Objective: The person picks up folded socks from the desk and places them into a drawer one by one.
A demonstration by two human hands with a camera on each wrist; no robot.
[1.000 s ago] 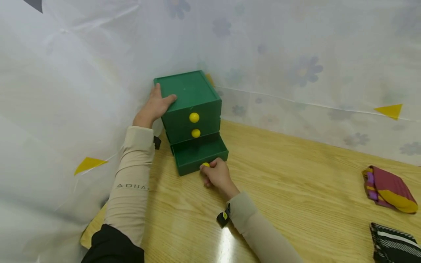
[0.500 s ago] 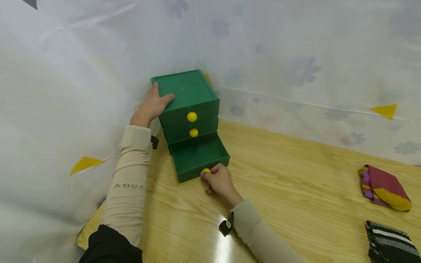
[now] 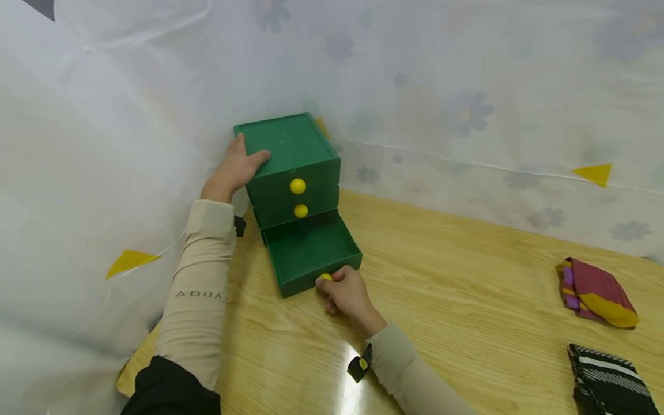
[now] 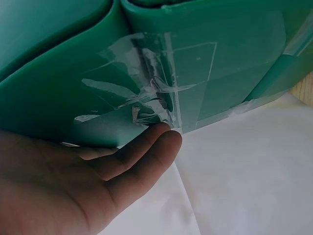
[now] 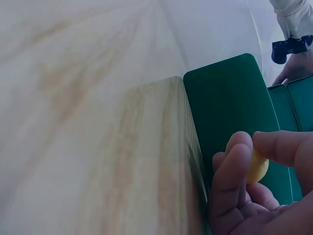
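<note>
A small green chest of three drawers point(image 3: 290, 155) stands at the back left of the wooden table, against the white sheet. Its bottom drawer point(image 3: 310, 249) is pulled out and looks empty. My right hand point(image 3: 346, 290) pinches that drawer's yellow knob point(image 3: 325, 277) between thumb and fingers; the knob point(image 5: 257, 168) shows in the right wrist view. My left hand point(image 3: 236, 168) rests on the chest's top left edge, thumb on the lid. In the left wrist view its fingers point(image 4: 146, 156) lie straight along the chest's taped side point(image 4: 195, 68). The upper two drawers are closed.
A folded maroon, yellow and purple cloth point(image 3: 593, 291) lies at the right of the table point(image 3: 467, 300). A black-and-white striped cloth point(image 3: 607, 386) sits at the bottom right corner. White flowered sheeting point(image 3: 441, 86) walls the back and left.
The bottom drawer has slid further out toward me, drawn by my right hand on its knob. The left hand has stayed on the chest.
</note>
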